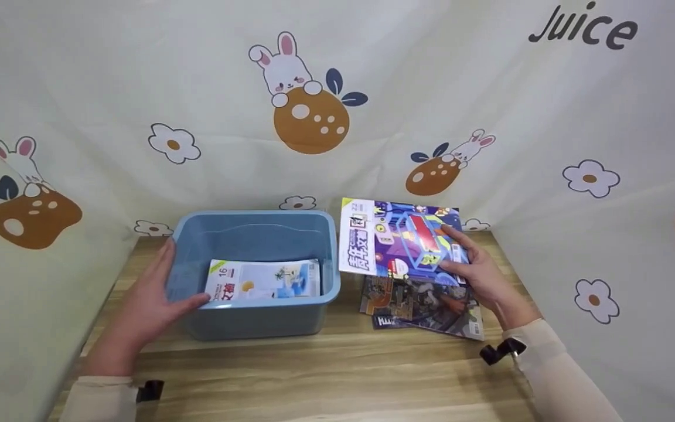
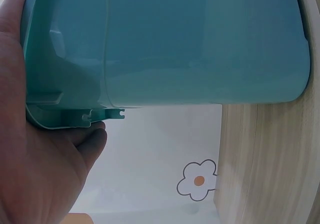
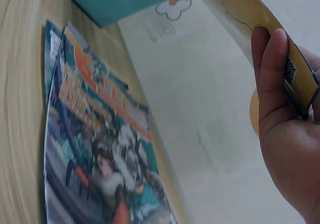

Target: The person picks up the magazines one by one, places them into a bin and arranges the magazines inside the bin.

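My left hand (image 1: 150, 299) grips the left rim of a blue plastic bin (image 1: 255, 322), its thumb lying along the front corner. The left wrist view shows fingertips (image 2: 95, 139) beneath the bin's rim. Inside the bin lies a magazine (image 1: 264, 280) with a pale beach cover. With my right hand (image 1: 478, 272) I hold a purple, colourful magazine (image 1: 396, 240) by its right edge, raised to the right of the bin. In the right wrist view the fingers pinch this magazine, seen nearly edge-on. Below it, darker illustrated magazines (image 1: 431, 308) lie overlapping on the table.
The wooden table (image 1: 326, 381) runs in front of the bin and under the dark magazines. A pale cloth (image 1: 408, 76) printed with rabbits, oranges and flowers rises behind the table and along both sides.
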The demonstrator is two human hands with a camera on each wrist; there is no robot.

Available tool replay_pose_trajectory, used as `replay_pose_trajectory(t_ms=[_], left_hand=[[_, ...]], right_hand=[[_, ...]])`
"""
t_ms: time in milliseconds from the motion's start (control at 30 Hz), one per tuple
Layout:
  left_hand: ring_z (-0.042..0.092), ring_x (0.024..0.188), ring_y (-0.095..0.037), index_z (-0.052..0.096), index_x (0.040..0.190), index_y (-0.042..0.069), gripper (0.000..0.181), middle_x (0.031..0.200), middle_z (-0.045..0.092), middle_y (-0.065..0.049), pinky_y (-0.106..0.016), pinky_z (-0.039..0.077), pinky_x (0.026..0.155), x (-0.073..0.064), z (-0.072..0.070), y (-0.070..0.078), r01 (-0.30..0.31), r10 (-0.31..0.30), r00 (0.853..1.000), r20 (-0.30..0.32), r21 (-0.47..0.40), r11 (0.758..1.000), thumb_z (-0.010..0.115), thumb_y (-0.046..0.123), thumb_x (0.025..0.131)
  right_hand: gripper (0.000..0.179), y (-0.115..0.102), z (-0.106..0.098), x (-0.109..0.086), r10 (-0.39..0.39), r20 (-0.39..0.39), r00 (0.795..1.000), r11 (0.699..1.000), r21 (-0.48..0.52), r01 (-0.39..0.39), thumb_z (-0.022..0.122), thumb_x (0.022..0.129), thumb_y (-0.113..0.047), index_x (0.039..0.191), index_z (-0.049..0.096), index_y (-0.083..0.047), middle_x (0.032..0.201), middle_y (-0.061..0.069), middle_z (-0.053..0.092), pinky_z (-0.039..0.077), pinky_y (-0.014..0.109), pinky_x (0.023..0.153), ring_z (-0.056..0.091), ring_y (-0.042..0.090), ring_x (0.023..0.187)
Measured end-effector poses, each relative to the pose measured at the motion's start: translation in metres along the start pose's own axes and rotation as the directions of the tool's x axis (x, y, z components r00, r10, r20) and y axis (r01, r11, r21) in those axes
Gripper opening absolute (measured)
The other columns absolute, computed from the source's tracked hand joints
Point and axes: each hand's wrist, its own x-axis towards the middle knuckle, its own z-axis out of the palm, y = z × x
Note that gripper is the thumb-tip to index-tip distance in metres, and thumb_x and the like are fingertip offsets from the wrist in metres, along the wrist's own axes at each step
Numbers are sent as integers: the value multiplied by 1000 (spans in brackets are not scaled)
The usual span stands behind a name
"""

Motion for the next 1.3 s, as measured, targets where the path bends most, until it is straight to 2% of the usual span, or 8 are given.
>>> replay_pose_trajectory(t_ms=[200, 300, 500, 633, 833, 1167, 1300], left_hand=[[16, 162, -61, -2, 179, 17, 138, 184, 3, -22, -91, 28, 112, -1, 0, 0, -13, 13, 1000, -12, 1, 1000, 83, 73, 86], [15, 163, -61, -1, 179, 15, 137, 184, 3, -22, -91, 27, 113, -3, 1, -2, -24, 24, 1000, -12, -6, 1000, 83, 72, 87], [14, 164, -59, -1, 179, 15, 136, 185, 2, -21, -91, 25, 114, -4, 0, -4, -33, 33, 999, -11, -13, 999, 84, 69, 88], [14, 163, -61, -2, 179, 17, 137, 185, 2, -21, -91, 26, 113, -2, 0, -3, -23, 23, 1000, -8, -19, 1000, 84, 70, 87], [15, 162, -62, -3, 179, 19, 138, 185, 2, -21, -92, 27, 111, 0, 1, -1, -3, 3, 1000, -5, -10, 1000, 84, 72, 86], [14, 163, -62, -5, 179, 20, 139, 185, 1, -22, -91, 26, 113, 0, 4, 1, 17, -17, 1000, -1, -6, 1000, 83, 75, 86], [16, 162, -62, -4, 179, 18, 139, 184, 2, -24, -89, 26, 116, -1, 2, -1, 5, -5, 1000, -7, -14, 1000, 84, 73, 86]], right_hand=[[88, -13, 27, 9, -41, 12, 999, 999, -18, 41, 79, 100, 0, 174, 40, -27, 166, 22, 32, 62, 30, 95, 66, 27, 120], [90, -16, 42, 15, -46, 27, 999, 998, -41, 48, 82, 98, -1, 174, 40, -26, 166, 23, 35, 61, 31, 96, 62, 31, 124], [90, -21, 71, 26, -46, 58, 997, 990, -129, 54, 88, 97, -14, 173, 42, -32, 165, 17, 41, 57, 29, 99, 59, 32, 131], [90, -26, 92, 31, -29, 84, 996, 995, -91, 37, 90, 95, -14, 170, 46, -36, 164, 16, 42, 61, 32, 98, 63, 34, 129], [88, -34, 121, 35, -13, 143, 990, 999, -39, 18, 90, 95, -13, 169, 48, -36, 163, 18, 43, 64, 38, 99, 67, 37, 128], [84, -38, 156, 38, 20, 200, 980, 998, -63, -8, 92, 95, -20, 165, 52, -44, 162, 14, 44, 64, 41, 100, 68, 37, 129], [85, -36, 171, 40, 3, 213, 977, 999, -52, 9, 92, 93, -15, 164, 53, -41, 161, 16, 45, 64, 39, 98, 68, 38, 128]])
